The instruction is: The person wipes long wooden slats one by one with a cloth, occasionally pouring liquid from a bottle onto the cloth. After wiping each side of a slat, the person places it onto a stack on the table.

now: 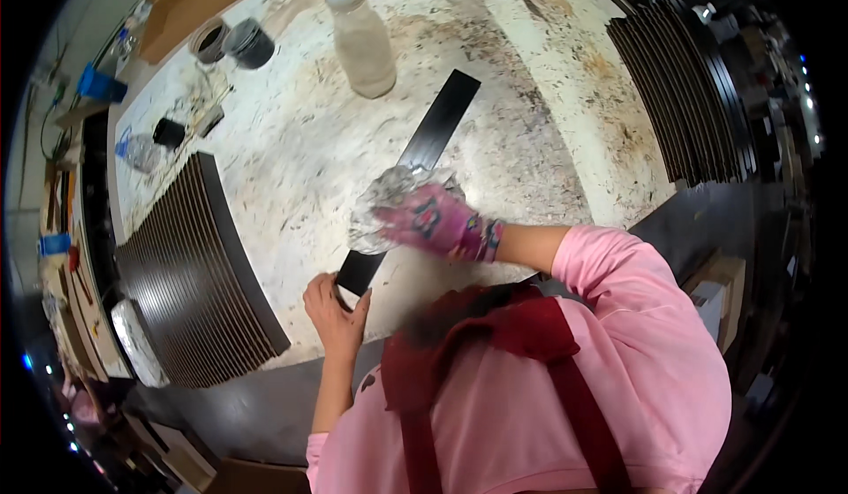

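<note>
A long, flat black strip point(442, 123) lies slantwise across the stained white table. At its near end, my bare left hand point(336, 308) grips the strip, thumb on one edge and fingers on the other. My right hand point(433, 218), in a pink patterned glove, presses a crumpled greyish-white cloth point(375, 202) onto the strip's middle. That cloth hides the part of the strip under it. The gloved fingers lie over the cloth and look slightly smeared by motion.
Stacks of dark strips stand at the left point(208, 273) and far right point(680, 96). Beyond the strip is a clear bottle with a white cap point(362, 43). Dark-stained jars point(249, 45), a small plastic bottle point(141, 151) and cardboard boxes point(190, 8) sit toward the far left.
</note>
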Demonstrator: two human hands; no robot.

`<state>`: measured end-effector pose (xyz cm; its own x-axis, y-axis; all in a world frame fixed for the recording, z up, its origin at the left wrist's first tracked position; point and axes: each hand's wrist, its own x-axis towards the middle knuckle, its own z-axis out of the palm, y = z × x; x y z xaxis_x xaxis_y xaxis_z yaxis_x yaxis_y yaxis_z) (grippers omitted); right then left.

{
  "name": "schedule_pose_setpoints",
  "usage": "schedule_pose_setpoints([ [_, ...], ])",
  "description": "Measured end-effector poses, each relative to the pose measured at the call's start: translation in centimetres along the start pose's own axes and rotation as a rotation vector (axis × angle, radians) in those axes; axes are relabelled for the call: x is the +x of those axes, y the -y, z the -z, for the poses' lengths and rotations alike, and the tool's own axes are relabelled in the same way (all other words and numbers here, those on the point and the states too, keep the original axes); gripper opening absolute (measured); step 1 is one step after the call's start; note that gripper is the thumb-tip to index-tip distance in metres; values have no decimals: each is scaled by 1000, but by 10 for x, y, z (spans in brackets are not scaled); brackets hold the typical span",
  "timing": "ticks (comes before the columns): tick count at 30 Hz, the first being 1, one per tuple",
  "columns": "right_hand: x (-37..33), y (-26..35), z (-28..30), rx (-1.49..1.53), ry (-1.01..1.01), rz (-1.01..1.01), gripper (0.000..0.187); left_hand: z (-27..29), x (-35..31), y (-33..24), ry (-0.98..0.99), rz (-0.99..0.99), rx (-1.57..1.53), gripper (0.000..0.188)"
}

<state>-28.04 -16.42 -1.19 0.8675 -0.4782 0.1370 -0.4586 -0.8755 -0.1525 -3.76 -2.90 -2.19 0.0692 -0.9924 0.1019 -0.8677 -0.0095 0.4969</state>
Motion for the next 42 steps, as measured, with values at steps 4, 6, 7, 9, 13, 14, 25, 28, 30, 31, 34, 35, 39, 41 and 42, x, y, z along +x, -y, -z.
schedule_pose_setpoints([
  [4,-45,-145,4,-316,-163,-588,45,3,6,-9,78,37,-2,62],
  [6,-89,-204,33,-358,-147,-760,42,7,10,-12,108,30,-15,60],
  [7,-104,-222,44,-183,-213,-861,40,9,8,-12,97,2,-16,59],
  [9,-97,-210,75,9,-345,-880,42,12,10,-18,86,9,-39,58],
  [13,-50,-116,72,140,-443,-673,52,7,13,-24,77,34,27,57],
  [14,-45,-100,73,233,-398,-681,51,9,14,-29,19,28,-58,53],
  [25,-47,-44,62,833,-574,-828,37,0,1,-10,-106,-15,-230,30],
  [28,10,39,43,335,-73,-340,36,0,-2,-6,-120,-9,-237,27],
  [30,21,44,-4,-114,28,-120,36,3,-2,-6,-119,-7,-232,27],
  [31,20,36,-25,-448,35,-23,37,5,1,-8,-112,-8,-231,26],
  [34,6,-31,-1,-237,5,-350,40,9,3,-8,-34,-9,-183,26],
  [35,-9,-56,10,-114,-22,-440,39,8,3,-7,-36,-6,-190,26],
  [39,-69,-193,22,-261,-344,-820,33,4,7,-16,-71,-26,-238,25],
  [41,-96,-226,42,-131,-514,-940,44,3,8,-12,-67,-41,-226,24],
  [42,-88,-208,69,-79,-513,-949,53,1,7,-11,-82,-24,-225,24],
])
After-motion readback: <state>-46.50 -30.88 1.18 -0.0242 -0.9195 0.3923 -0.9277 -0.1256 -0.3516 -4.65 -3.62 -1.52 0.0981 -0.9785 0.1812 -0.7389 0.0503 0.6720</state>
